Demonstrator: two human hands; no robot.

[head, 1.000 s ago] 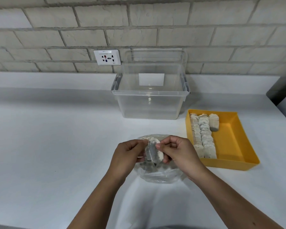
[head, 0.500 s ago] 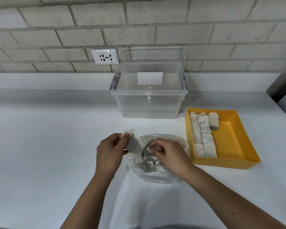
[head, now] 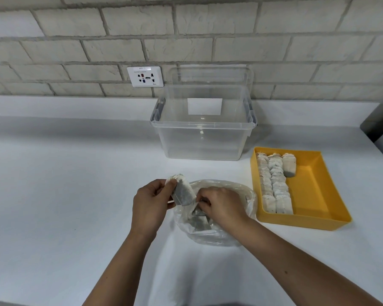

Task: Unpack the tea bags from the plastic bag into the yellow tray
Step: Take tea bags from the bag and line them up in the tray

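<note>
Wall: we face a pale brick wall (head: 208,29) running behind the whole scene.
Counter: a white counter (head: 64,195) carries everything we work with.
Clear bin: a see-through plastic bin (head: 202,142) stands at the back of the counter, its lid (head: 210,74) upright behind it against the wall.
Yellow tray: the yellow tray (head: 314,195) sits to our right, just in front of the bin's right corner and just beside the bag.
Plastic bag: the plastic bag (head: 217,236) lies open on the counter between our hands and the tray, with loose tea bags (head: 200,221) inside it.
Left hand: our left hand (head: 149,204) pinches one tea bag by its upper end between thumb and fingers.
Right hand: our right hand (head: 223,205) is in the mouth of the bag, fingers curled; we cannot tell whether they hold anything.
Rows in tray: tea bags (head: 272,184) fill two rows along the tray's left wall, with one more starting a third row at the far end.
Held tea bag: the held tea bag (head: 182,192) hangs tilted above the bag's left rim.
Socket: a white wall socket (head: 145,76) sits left of the lid.
</note>
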